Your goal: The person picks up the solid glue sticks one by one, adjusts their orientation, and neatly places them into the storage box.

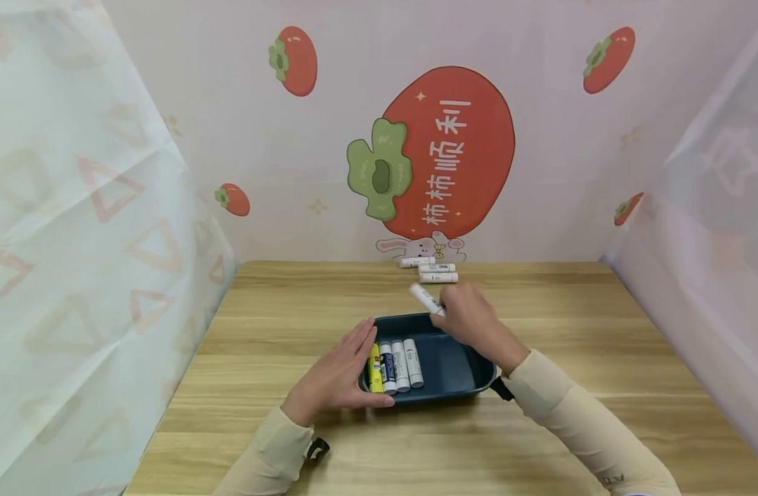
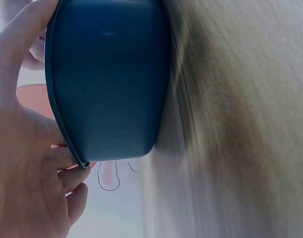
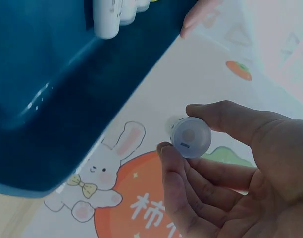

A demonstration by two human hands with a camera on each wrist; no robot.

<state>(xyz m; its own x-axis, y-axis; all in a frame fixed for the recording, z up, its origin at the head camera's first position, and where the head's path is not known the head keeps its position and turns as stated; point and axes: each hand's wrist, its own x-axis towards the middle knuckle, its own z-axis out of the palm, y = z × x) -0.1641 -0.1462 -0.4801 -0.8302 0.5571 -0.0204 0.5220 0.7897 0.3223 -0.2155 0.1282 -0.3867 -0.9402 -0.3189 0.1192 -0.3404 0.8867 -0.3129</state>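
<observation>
My left hand [image 1: 338, 379] holds the left end of a dark blue tray [image 1: 449, 396], its thumb along the near rim and its fingers at the far rim. In the left wrist view the tray wall [image 2: 109, 84] rises beside that hand [image 2: 30, 163]. A yellow glue stick [image 1: 375, 368], a blue-labelled one [image 1: 387, 368] and two white ones [image 1: 414, 363] lie side by side in the tray's left part. My right hand [image 1: 471, 320] pinches a white glue stick [image 1: 425, 299] above the far rim. Its round end [image 3: 191, 138] faces the right wrist camera, between thumb and fingers [image 3: 174, 183].
Three white glue sticks [image 1: 438, 277] lie close together at the back of the wooden table [image 1: 279, 310], against the printed backdrop [image 1: 558, 172]. Sheets hang at both sides. A black strap [image 1: 319, 450] sits at the left wrist.
</observation>
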